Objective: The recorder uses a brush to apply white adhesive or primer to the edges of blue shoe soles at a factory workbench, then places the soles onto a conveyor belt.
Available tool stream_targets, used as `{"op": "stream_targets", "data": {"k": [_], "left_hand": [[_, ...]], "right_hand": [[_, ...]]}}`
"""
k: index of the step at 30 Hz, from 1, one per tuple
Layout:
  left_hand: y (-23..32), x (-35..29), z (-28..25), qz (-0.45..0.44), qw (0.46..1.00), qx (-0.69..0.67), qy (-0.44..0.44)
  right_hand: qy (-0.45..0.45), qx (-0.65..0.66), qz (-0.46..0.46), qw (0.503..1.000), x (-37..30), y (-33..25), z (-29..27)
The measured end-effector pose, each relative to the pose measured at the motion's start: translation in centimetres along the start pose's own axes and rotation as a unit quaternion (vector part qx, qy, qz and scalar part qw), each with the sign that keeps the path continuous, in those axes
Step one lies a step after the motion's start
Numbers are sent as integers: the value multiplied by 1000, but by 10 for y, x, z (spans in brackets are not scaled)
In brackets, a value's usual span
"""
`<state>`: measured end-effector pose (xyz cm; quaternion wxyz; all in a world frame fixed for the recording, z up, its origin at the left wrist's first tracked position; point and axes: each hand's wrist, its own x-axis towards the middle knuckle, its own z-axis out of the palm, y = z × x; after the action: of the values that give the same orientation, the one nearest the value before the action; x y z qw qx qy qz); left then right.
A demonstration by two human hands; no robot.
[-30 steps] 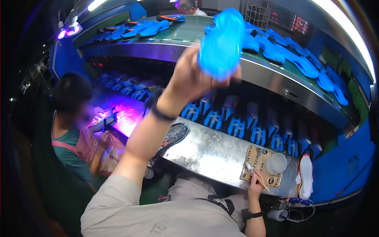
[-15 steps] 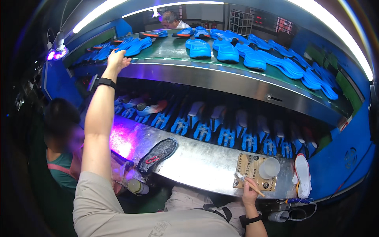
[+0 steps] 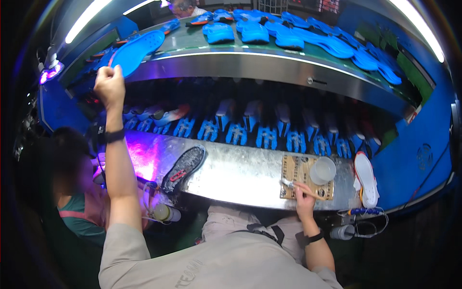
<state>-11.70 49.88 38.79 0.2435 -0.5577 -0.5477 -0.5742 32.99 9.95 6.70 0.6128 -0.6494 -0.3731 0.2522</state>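
Observation:
Out at the upper left, my left hand (image 3: 110, 86) is closed on one end of a blue shoe sole (image 3: 139, 50), raised in front of the upper shelf. My right hand (image 3: 304, 200) grips a wooden-handled brush (image 3: 315, 194) low over a printed piece of cardboard (image 3: 290, 168). The pale bristles lie at the cardboard's left part; whether they touch it I cannot tell. Beside the brush, on the cardboard, stands a translucent plastic cup (image 3: 323, 171). To the left on the metal bench (image 3: 231, 178) lies a dark shoe sole or tray with a red mark (image 3: 185, 168).
Rows of blue soles (image 3: 253, 32) cover the green upper belt (image 3: 185, 43). Beneath it, shoes sit on several blue racks (image 3: 237, 135). A white-soled shoe (image 3: 367, 180) lies at the bench's right end. One person (image 3: 72, 178) is close at left, another (image 3: 185, 7) beyond the belt.
My left hand has taken a blue sole off the upper belt and drawn it back toward me, tilting it up. My right hand still holds the brush over the cardboard. The view has shifted slightly.

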Motion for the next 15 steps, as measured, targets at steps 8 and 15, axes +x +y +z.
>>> {"op": "stream_targets", "data": {"k": [8, 15], "left_hand": [[48, -107, -85, -281, 817, -495, -94], [103, -273, -115, -423, 580, -514, -471]], "right_hand": [[86, -122, -142, 979, 60, -68, -64], [89, -286, -53, 953, 93, -78, -108]]}}
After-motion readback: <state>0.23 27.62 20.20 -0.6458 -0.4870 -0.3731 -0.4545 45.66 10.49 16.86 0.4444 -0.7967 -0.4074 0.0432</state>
